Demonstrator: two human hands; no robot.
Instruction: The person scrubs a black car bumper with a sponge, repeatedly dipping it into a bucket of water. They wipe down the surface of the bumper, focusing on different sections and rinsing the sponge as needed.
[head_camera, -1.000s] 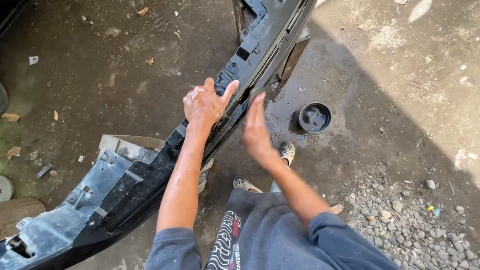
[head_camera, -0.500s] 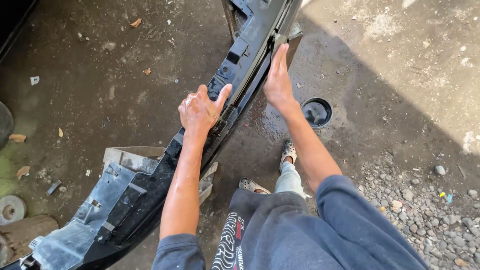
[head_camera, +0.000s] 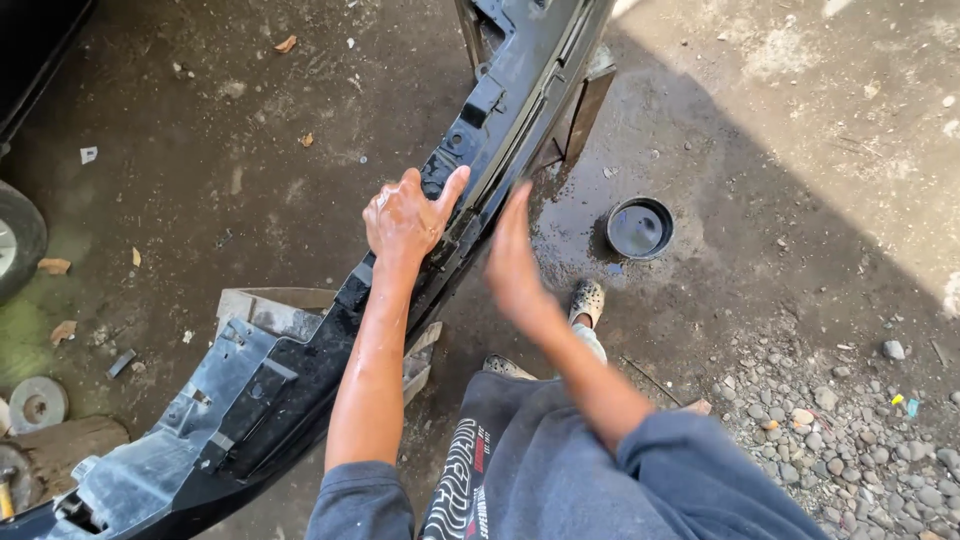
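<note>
A long black car bumper (head_camera: 250, 400) runs from the lower left up to the top centre, resting on edge across supports. My left hand (head_camera: 405, 218) lies on its upper rim, wet, fingers spread and gripping the edge. My right hand (head_camera: 515, 262) is flat and blurred against the bumper's outer face just right of the left hand, fingers together, holding nothing.
A small round black bowl (head_camera: 640, 228) sits on wet concrete to the right. A wooden stand (head_camera: 585, 110) props the bumper at the top; a grey box (head_camera: 270, 310) sits under it lower down. Gravel (head_camera: 850, 420) lies at the right, a wheel (head_camera: 18, 240) at the left edge.
My right hand has slid down the bumper's outer face from higher up toward me. My left hand stays on the rim.
</note>
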